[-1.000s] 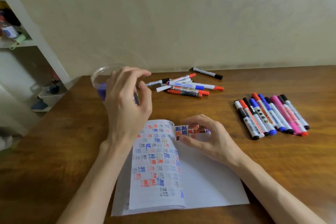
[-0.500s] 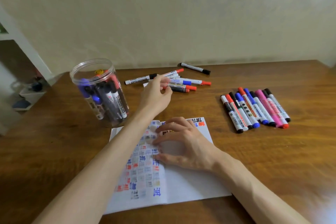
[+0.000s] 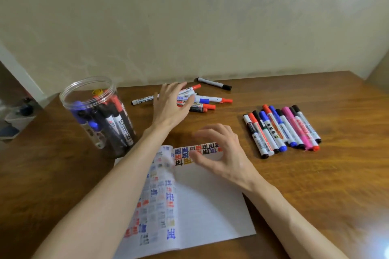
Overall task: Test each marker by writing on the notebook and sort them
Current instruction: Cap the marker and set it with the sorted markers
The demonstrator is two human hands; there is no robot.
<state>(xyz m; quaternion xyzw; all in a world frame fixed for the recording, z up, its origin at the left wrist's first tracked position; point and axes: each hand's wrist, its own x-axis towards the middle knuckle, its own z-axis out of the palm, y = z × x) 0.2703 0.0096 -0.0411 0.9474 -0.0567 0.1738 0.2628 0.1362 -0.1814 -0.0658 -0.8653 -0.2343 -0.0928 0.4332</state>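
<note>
In the head view, your left hand [image 3: 170, 107] lies spread over the loose markers [image 3: 207, 104] beyond the notebook [image 3: 200, 206], fingers straight, nothing pinched yet. Single out one barrel before closing. Your right hand [image 3: 223, 153] arches loosely over the notebook's top edge, holding nothing; press it flat.

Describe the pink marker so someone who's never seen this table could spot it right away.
Start at the wooden table and look to the right of the open notebook, where a tidy row of markers lies side by side. The pink marker sits near that row's right end. It alone is pink along its whole length, while its neighbours have white barrels.
</note>
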